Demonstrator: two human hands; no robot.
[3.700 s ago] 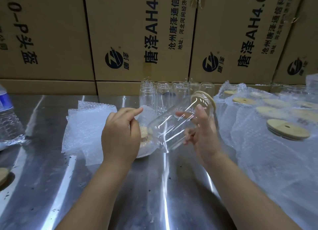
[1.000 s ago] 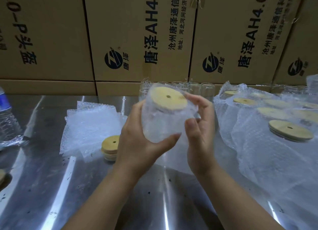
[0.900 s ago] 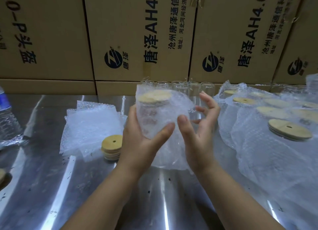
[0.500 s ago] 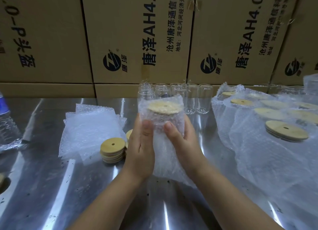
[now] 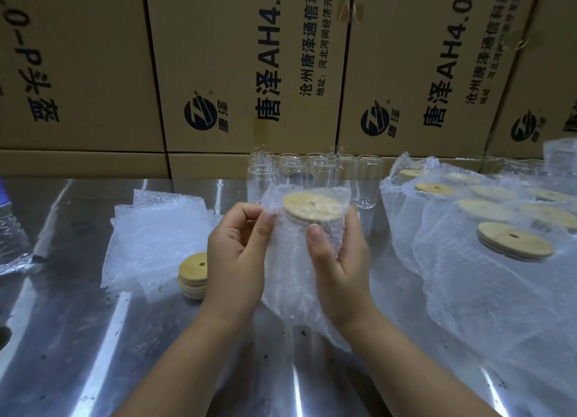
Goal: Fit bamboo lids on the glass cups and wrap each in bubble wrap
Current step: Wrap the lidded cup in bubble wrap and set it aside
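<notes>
The glass cup (image 5: 292, 269), bare and tilted between the hands a few seconds ago, is now upright and rolled in bubble wrap (image 5: 281, 304). In the last half second the left hand (image 5: 237, 260) has let go of the front of the bundle and moved up to its top left edge. There its thumb and curled fingers pinch the loose rim of the wrap, just beside the bamboo lid (image 5: 312, 207). The lid sits on the mouth of the cup and shows through the wrap (its small centre hole is only faintly visible).

The right hand (image 5: 340, 266) grips the bundle from the right. Its fingers curl round the far side and its thumb is flat on the front, just under the lid. The bundle is held over the middle of the steel tabletop (image 5: 93, 354), and the loose tail of wrap hangs down towards the surface.

To the left lies a pile of bubble wrap sheets (image 5: 156, 238), with a short stack of spare lids (image 5: 193, 276) against its near right corner. A cluster of empty glass cups (image 5: 293, 173) stands behind the bundle at the foot of the cardboard boxes (image 5: 249, 66). Wrapped cups (image 5: 499, 260) with lids fitted crowd the right side. A plastic water bottle (image 5: 12, 229) is cut off by the left edge.
</notes>
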